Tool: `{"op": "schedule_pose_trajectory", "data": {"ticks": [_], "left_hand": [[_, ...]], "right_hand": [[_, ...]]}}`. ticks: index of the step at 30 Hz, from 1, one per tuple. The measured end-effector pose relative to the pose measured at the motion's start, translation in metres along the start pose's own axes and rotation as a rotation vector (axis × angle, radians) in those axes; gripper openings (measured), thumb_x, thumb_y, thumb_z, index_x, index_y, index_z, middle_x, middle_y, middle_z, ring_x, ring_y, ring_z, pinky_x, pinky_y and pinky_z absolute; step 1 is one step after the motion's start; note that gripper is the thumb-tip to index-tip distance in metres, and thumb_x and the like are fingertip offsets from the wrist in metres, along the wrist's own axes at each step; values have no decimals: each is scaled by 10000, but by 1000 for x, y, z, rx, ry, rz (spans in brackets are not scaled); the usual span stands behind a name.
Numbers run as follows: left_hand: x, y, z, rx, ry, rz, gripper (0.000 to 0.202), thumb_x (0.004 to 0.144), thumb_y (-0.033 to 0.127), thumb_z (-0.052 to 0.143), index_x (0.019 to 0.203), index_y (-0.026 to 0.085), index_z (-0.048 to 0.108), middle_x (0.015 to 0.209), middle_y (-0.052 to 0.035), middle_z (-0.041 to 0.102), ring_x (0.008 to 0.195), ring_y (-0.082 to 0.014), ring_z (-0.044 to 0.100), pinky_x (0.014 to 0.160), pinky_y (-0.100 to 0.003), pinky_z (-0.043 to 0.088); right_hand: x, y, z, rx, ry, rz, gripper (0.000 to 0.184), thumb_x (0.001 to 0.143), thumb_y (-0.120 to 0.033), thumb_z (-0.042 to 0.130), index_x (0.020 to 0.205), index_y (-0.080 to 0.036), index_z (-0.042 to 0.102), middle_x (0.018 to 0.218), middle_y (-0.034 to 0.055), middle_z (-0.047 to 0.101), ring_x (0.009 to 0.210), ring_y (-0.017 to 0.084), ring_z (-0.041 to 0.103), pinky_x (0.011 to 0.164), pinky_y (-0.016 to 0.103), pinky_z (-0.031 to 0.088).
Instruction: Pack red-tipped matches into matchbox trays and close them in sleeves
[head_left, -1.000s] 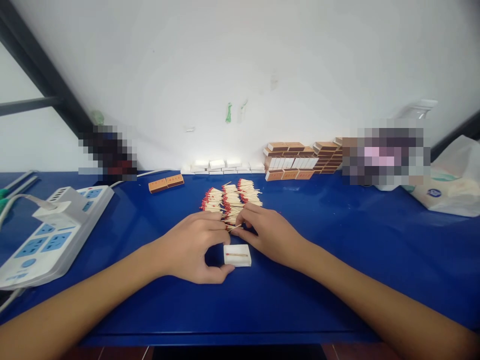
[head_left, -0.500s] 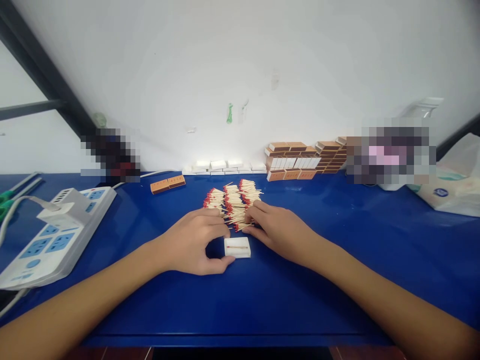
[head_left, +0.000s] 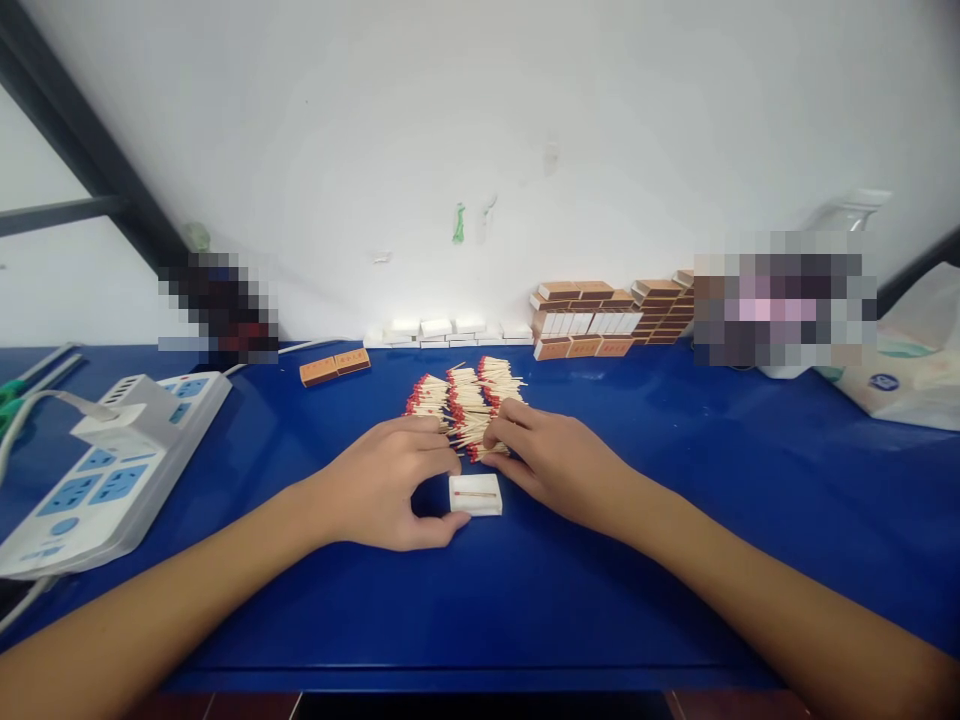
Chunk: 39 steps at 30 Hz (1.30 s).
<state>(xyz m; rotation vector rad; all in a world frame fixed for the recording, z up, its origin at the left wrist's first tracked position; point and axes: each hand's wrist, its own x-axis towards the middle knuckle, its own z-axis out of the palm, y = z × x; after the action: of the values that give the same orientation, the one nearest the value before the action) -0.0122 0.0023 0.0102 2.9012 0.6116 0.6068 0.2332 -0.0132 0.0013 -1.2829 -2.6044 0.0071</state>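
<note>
A small white matchbox tray [head_left: 475, 495] lies on the blue table [head_left: 675, 470] with one red-tipped match in it. My left hand [head_left: 386, 490] curls beside the tray, thumb touching its lower left corner, fingertips at the near edge of the match pile. A pile of red-tipped matches [head_left: 465, 402] lies just beyond the tray. My right hand [head_left: 551, 462] rests on the pile's near right edge, fingers bent and pinching at matches there.
A white power strip [head_left: 105, 470] with a plugged adapter lies at the left. Two brown matchbox sleeves [head_left: 334, 366], a row of white trays [head_left: 450, 332] and stacks of brown matchboxes [head_left: 600, 318] line the wall. A plastic bag [head_left: 900, 370] sits far right.
My right hand has moved from above the tray up onto the match pile's near edge. The left hand and the tray have barely shifted.
</note>
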Motion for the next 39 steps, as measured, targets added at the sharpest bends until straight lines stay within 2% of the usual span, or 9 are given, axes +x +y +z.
{"op": "schedule_pose_trajectory", "data": {"ticks": [5, 14, 25, 33, 39], "left_hand": [[0, 0, 0, 11, -7, -2, 216, 862, 386, 718, 858, 171, 700, 718, -19, 631, 690, -188, 569, 705, -350, 478], [1, -2, 1, 23, -4, -8, 229, 873, 398, 718, 878, 169, 706, 718, -21, 637, 679, -183, 573, 687, -342, 478], [1, -4, 1, 80, -6, -70, 251, 875, 424, 701, 876, 174, 724, 715, -25, 653, 691, -198, 593, 716, -368, 484], [0, -6, 2, 95, 1, -83, 274, 883, 447, 700, 891, 174, 717, 739, -27, 674, 711, -202, 609, 762, -383, 499], [0, -5, 3, 102, 24, -74, 256, 878, 437, 710, 891, 181, 716, 730, -22, 659, 704, -198, 606, 763, -377, 492]], "right_hand": [[2, -3, -1, -49, -31, 22, 164, 1069, -290, 588, 1007, -170, 681, 1053, 72, 674, 818, 168, 659, 650, 292, 406], [3, 0, 6, -131, -106, 93, 194, 1081, -337, 570, 1047, -154, 623, 1053, 78, 669, 767, 179, 659, 578, 299, 363], [-3, 8, 12, -139, -72, 80, 207, 1091, -363, 545, 1032, -168, 582, 1016, 74, 650, 665, 166, 619, 562, 306, 349], [-5, 10, 8, -121, -79, 71, 181, 1091, -311, 539, 992, -162, 565, 984, 67, 626, 651, 165, 592, 572, 304, 350], [-8, 8, -3, 14, 31, 68, 137, 1091, -263, 517, 983, -184, 547, 986, 43, 601, 607, 133, 539, 549, 292, 337]]}}
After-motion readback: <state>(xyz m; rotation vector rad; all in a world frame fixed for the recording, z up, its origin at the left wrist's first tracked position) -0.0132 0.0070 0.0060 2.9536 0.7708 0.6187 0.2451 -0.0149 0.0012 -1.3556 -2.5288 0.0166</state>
